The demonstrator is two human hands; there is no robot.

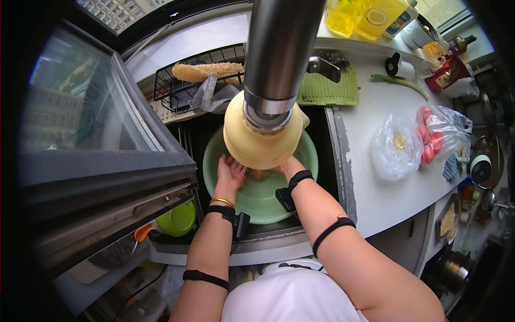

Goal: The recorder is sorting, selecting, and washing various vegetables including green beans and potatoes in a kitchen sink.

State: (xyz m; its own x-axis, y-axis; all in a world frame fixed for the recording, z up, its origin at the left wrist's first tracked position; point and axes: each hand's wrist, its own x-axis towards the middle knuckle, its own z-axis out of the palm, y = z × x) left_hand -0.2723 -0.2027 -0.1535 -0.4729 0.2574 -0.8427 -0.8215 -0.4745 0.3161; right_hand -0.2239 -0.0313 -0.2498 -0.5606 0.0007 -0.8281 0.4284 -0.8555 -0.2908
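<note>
A green plastic basin (260, 209) sits in the dark sink beneath a steel faucet (274, 45) with a cream spray head (260, 139). My left hand (231, 173) is palm up inside the basin, its fingers apart and slightly curved, beside a brownish item (259, 174) too hidden to name. My right hand (289, 169) reaches in from the other side; its fingers are hidden behind the spray head. Both wrists wear black strapped devices.
An open window (91, 102) juts in at left. A wire rack (177, 102) and green board (335, 88) lie behind the sink. Plastic bags (397, 150) sit on the right counter (370, 209), with bottles, pans and utensils farther off. A green container (177, 220) is at lower left.
</note>
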